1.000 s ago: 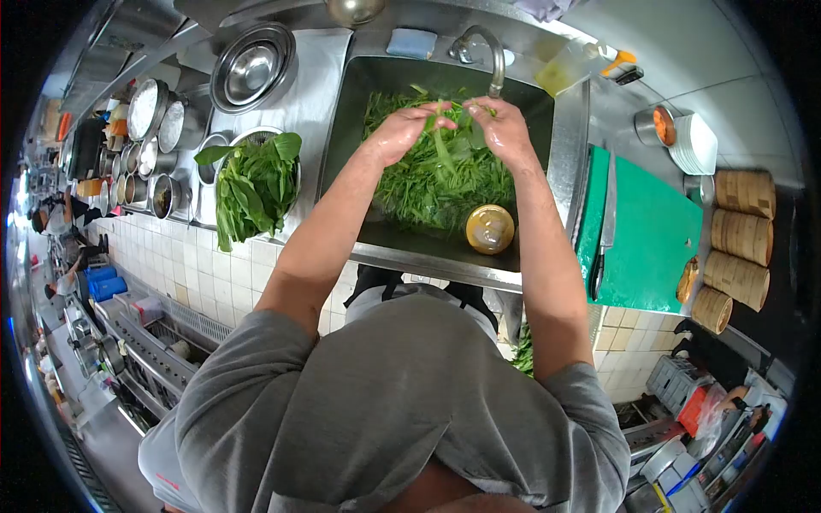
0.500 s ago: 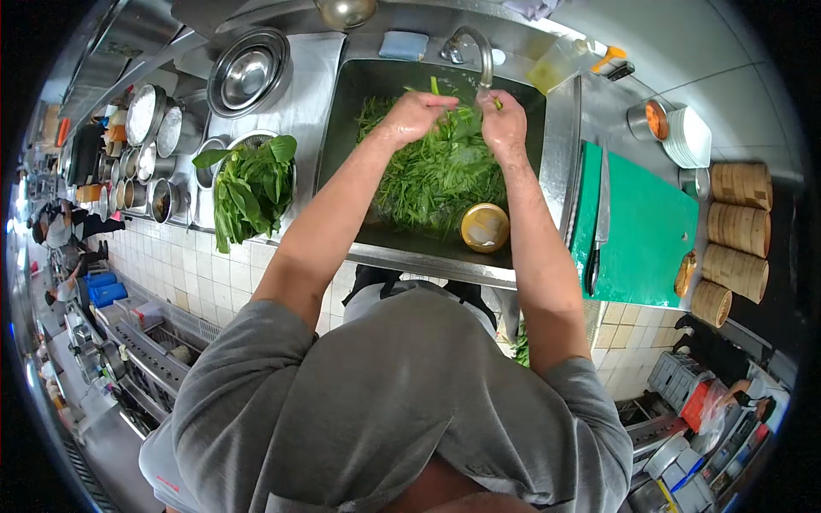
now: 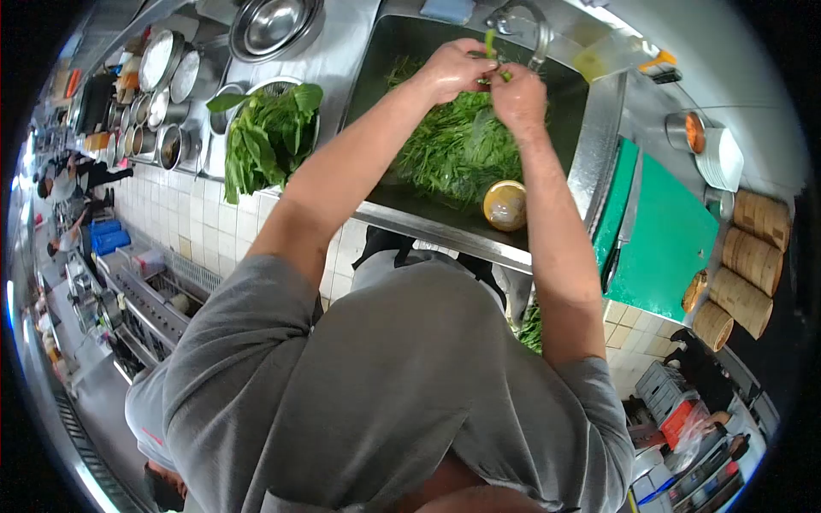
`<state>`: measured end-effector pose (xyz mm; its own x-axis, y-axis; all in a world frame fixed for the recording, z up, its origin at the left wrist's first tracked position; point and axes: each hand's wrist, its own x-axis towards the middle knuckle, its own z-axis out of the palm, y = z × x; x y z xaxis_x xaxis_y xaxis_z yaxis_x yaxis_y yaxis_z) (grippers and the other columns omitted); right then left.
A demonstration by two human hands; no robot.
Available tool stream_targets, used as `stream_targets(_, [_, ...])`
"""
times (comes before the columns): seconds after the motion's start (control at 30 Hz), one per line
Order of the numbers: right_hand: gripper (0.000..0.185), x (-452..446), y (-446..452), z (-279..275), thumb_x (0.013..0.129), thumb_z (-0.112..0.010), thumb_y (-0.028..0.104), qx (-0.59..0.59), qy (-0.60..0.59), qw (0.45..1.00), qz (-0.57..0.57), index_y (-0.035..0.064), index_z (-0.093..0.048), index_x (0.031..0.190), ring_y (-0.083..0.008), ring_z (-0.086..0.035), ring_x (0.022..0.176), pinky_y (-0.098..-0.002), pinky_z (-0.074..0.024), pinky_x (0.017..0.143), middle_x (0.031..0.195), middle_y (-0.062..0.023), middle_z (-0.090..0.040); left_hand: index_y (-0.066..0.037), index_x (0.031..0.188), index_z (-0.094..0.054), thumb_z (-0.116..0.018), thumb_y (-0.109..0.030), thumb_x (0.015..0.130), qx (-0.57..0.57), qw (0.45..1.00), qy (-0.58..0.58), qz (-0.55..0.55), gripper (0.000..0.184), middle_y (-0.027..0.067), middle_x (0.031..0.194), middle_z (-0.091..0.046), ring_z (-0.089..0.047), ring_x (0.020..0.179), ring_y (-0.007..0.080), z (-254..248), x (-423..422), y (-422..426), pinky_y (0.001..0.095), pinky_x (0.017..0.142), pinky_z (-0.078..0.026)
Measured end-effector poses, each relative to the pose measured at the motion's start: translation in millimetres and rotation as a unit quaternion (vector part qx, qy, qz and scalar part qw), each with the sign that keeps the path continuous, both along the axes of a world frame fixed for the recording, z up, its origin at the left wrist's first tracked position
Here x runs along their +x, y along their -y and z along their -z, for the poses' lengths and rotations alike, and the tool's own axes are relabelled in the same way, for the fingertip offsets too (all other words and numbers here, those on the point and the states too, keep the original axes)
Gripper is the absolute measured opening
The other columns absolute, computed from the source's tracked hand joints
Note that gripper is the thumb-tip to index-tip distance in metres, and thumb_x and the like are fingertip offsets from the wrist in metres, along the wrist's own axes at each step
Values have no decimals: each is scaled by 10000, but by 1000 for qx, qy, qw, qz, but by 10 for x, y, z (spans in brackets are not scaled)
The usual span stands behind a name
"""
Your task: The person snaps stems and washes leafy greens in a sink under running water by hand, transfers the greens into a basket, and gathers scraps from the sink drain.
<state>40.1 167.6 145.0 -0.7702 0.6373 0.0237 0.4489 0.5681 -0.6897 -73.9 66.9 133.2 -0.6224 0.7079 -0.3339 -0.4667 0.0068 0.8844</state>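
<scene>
My left hand [image 3: 457,70] and my right hand [image 3: 520,96] are close together over the sink [image 3: 363,81], below the faucet [image 3: 542,43]. Both are closed on a green vegetable stem [image 3: 490,41], whose pale end sticks up beyond the left fingers. A bit of green also shows between my right thumb and fingers. Under the hands, a heap of cut leafy greens [image 3: 453,154] lies in the sink's water. Near the sink's front edge sits a round container with a gold rim [image 3: 505,206], close to my right forearm.
A bowl of leafy greens [image 3: 272,137] stands left of the sink, below stacked metal bowls [image 3: 272,26]. On the right, a knife [image 3: 629,214] lies on a green cutting board [image 3: 663,248]. Bamboo steamers [image 3: 742,291] and white dishes [image 3: 720,161] stand beyond it. Other people are in the background.
My hands have come together; the left hand has moved right and up to meet the right one at the stem. The whole view has also shifted and turned slightly.
</scene>
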Motion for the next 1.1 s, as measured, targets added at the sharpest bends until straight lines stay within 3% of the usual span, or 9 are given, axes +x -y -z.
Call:
stream_targets(0.3, [267,91,-182,45,858,-694,298,110,-8,994,-21,94,-721,1029,-399,-673,911,-467,-531,804,1000,-185,-709,28,920,-683,-745,-167,887,-113,961,-209,139,208,93,832,-707,-678,739,142,-7,-107,-310,277,645,-573])
stream_targets(0.47, [252,332,-455,316,926,-653,232,-220,-81,967,101,13,-699,1043,-260,-681,845,-354,-502,800,957,-170,-716,74,1273,-532,-723,-179,909,82,982,157,63,482,224,1195,-640,-657,1072,286,522,-86,-276,399,922,-556])
stream_targets(0.53, [246,538,-499,465,932,-653,222,-139,-41,985,90,15,-689,1061,-243,-670,845,-347,-497,801,954,-163,-712,67,1306,-526,-733,-205,898,-15,998,36,-54,532,212,1227,-623,-630,1113,293,980,-185,-36,370,935,-552])
stream_targets(0.57, [241,589,-544,498,938,-652,212,-57,-8,996,75,17,-679,1079,-225,-658,845,-340,-493,802,952,-156,-707,70,1420,-411,-755,-469,836,-270,932,-241,-29,866,276,1396,-491,-552,1226,384,1345,-268,196,466,1087,-433])
stream_targets(0.63, [250,738,-537,441,946,-645,213,-13,-8,998,55,18,-664,1100,-233,-658,858,-345,-494,806,956,-154,-705,13,1522,-279,-661,-663,818,-523,818,-155,182,1048,200,1553,-338,-400,1385,376,1674,-296,762,456,1133,-369])
stream_targets(0.7, [259,868,-494,290,954,-638,215,32,-8,999,38,18,-649,1122,-240,-658,872,-349,-495,810,960,-152,-702,-17,1544,-245,-645,-628,853,-558,786,-170,205,1005,157,1608,-246,-225,1481,335,2413,127,1333,420,1205,-227])
stream_targets(0.77, [282,877,-424,44,958,-637,226,-114,-2,989,98,14,-629,1144,-300,-666,941,-375,-495,841,1006,-185,-698,-45,1445,-464,-622,-469,927,-698,644,-250,190,688,174,1492,-441,-409,1381,351,4365,590,1725,490,1118,-358])
stream_targets(0.97, [338,595,-412,-218,983,-589,333,2,24,999,23,13,-671,1054,-307,-663,936,-384,-485,862,974,-195,-700,-15,1029,-705,-559,-231,951,-557,680,-196,436,273,206,1034,-659,-630,806,319,3323,646,932,542,707,-499])
stream_targets(1.1, [326,227,-463,-270,979,-570,329,-79,13,997,-9,30,-683,1048,-300,-674,994,-381,-489,869,1002,-178,-716,15,1142,-664,-604,-242,927,-520,811,-149,223,340,238,1115,-644,-624,822,339,2294,461,995,514,706,-501])
